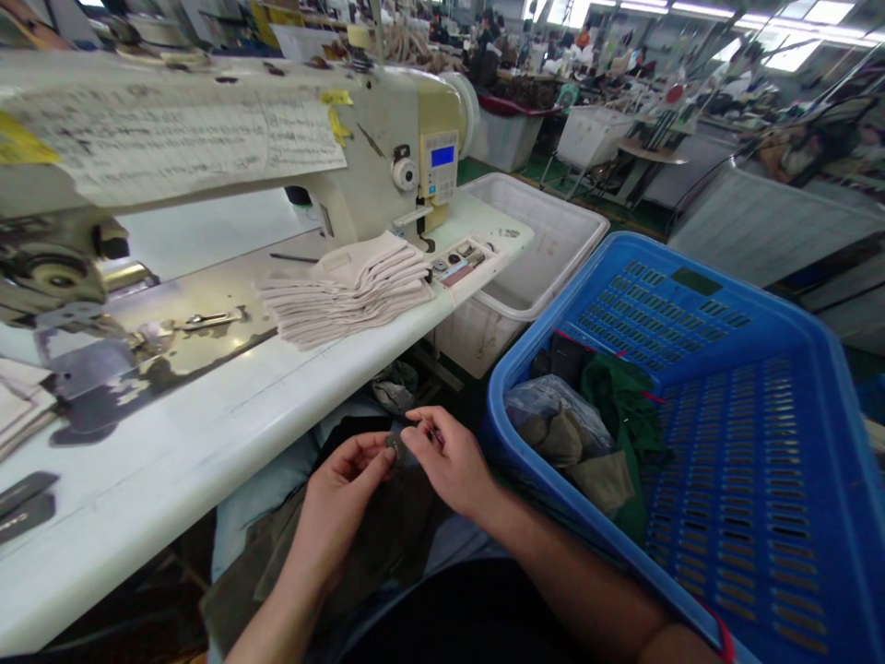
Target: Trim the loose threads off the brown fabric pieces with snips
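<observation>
Over my lap, my left hand [342, 498] and my right hand [449, 461] meet fingertip to fingertip. Both pinch a small dark piece of fabric [396, 449] between thumb and fingers. Dark olive cloth [387, 544] lies across my lap under the hands. The hands sit just below the front edge of the white sewing table [207, 443]. The sewing machine [207, 138] stands above on the left, apart from both hands.
A stack of beige folded fabric pieces [352, 290] lies on the table. A blue plastic basket [725, 415] at my right holds green cloth and a plastic bag. A white bin [546, 240] stands beyond it. Other workstations fill the background.
</observation>
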Demonstrator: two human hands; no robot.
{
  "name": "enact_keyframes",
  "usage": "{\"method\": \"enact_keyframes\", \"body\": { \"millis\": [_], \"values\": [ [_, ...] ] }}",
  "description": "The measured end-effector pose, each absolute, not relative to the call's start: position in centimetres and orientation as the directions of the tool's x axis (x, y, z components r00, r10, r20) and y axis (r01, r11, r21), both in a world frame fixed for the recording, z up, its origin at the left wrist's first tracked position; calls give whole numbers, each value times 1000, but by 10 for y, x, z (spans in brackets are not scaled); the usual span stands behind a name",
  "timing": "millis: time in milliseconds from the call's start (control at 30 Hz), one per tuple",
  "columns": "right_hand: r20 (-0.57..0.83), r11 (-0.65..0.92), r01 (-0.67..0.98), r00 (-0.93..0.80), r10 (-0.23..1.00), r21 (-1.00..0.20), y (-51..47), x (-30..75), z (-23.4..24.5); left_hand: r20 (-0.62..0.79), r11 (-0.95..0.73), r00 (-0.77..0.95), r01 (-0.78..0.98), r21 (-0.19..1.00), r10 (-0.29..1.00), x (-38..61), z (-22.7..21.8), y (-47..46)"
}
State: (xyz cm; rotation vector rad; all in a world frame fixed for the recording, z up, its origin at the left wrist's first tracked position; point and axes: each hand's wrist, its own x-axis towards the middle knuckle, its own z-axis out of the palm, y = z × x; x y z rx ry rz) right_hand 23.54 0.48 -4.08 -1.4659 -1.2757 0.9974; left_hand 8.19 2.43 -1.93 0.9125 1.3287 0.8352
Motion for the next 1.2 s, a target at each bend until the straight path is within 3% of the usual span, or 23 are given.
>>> {"method": "enact_keyframes", "body": {
  "millis": [133,300,733,867,967,1033,1100,1200],
  "values": [
    [113,80,449,48,992,-890,-3,235,-35,-411,410,23,37,911,912,83,-18,26],
    [114,74,626,24,993,-777,-5,232,-32,-398,395,21,81,915,917,83,-19,26],
    [84,45,648,30,996,-760,-4,232,-31,-354,342,51,160,926,934,84,-21,24],
    [77,32,493,72,994,-869,-3,227,-37,-344,334,44,151,930,938,86,-17,24],
    [-15,-35,149,133,991,-988,-1,224,-44,-351,342,46,134,930,935,87,-15,23],
    [-88,-84,-30,172,981,-996,3,225,-46,-361,354,41,125,927,932,88,-15,22],
    [-115,-102,-70,220,969,-992,5,227,-45,-373,367,28,125,922,927,87,-16,22],
    [-99,-109,20,268,958,-994,5,231,-41,-388,382,23,132,915,921,86,-17,23]
  ]
}}
